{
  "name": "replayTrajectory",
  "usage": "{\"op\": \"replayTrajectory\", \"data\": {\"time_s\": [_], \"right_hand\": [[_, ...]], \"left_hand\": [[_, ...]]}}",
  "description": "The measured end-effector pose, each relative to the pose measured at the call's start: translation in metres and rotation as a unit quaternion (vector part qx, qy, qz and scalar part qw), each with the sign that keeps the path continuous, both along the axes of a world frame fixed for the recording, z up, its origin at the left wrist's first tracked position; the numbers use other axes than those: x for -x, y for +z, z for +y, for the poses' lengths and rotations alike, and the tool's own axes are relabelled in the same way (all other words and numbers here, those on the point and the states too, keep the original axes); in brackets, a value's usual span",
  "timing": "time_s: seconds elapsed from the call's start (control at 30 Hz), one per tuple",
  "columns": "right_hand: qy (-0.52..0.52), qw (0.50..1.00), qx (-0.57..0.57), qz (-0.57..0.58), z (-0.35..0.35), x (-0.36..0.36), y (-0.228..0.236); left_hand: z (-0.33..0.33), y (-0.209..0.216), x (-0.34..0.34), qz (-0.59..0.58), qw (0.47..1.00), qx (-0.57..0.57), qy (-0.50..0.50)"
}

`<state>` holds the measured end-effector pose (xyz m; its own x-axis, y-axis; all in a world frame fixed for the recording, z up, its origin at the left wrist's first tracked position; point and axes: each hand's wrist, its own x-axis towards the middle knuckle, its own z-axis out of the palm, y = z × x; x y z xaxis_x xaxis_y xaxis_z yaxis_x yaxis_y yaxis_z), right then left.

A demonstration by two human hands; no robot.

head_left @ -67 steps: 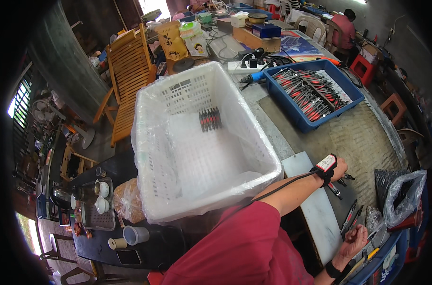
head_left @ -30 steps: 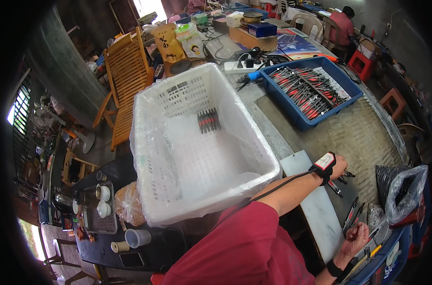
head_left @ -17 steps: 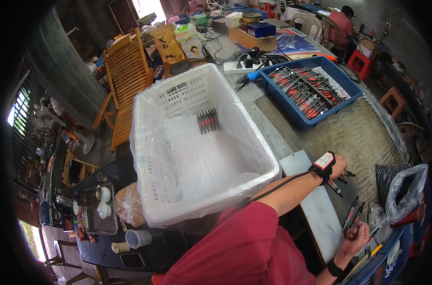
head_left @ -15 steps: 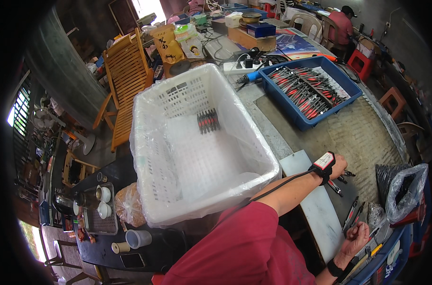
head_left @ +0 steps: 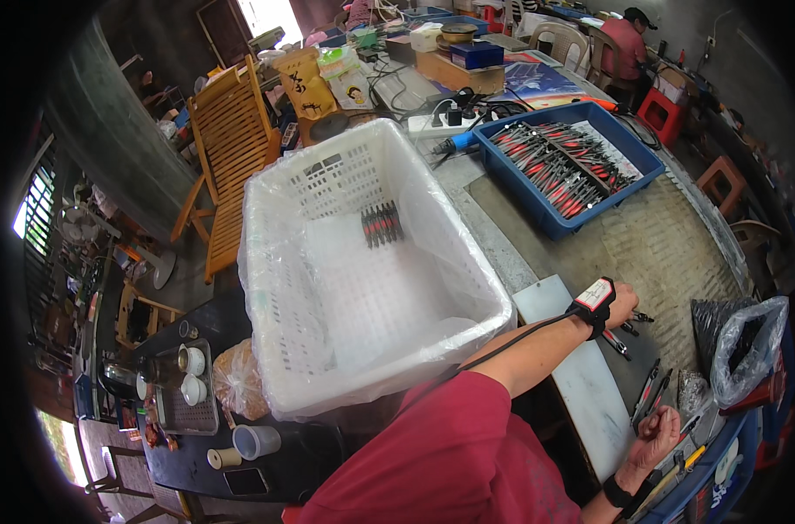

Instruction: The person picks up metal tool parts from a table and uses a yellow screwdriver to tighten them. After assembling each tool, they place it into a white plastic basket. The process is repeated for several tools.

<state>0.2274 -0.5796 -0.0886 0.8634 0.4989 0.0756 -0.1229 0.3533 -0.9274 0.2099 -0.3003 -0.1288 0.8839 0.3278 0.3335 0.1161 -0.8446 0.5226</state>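
Note:
My left hand reaches out over the worktop with a device strapped to its wrist. Its fingers are mostly hidden, and slender dark tools lie right beside and under them. Lower down, my right hand has curled fingers pinched together; what they hold, if anything, I cannot make out. Just above it lies a pair of slim tools with dark and red parts. A large white crate, lined with clear plastic, holds a short row of black-and-red tools. Many similar ones fill the blue bin.
By my right hand stand an open clear bag of dark parts and a small bag of tiny pieces. A pale board lies beneath my left forearm. A tray with cups sits left of the crate. A co-worker sits far right.
The view has shifted very slightly. Both hands stay in about the same places, and nothing is visibly taken up or let go.

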Motion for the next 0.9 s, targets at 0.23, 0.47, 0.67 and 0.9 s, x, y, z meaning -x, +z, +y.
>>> {"op": "replayTrajectory", "data": {"time_s": [0.23, 0.47, 0.67, 0.9], "right_hand": [[-0.004, 1.0, 0.0, -0.001, 0.001, 0.001, 0.001], [-0.01, 1.0, 0.002, 0.005, 0.001, 0.0, 0.0], [-0.008, 1.0, 0.004, 0.007, 0.0, 0.0, 0.0], [-0.008, 1.0, 0.005, 0.002, 0.002, 0.002, 0.002]], "left_hand": [[0.0, -0.005, -0.004, -0.012, 1.0, 0.006, 0.002], [0.002, -0.008, -0.004, -0.017, 1.0, 0.016, 0.003], [0.001, -0.009, -0.004, -0.04, 0.999, 0.02, 0.004], [0.0, 0.001, 0.005, -0.047, 0.998, 0.029, 0.002]]}}
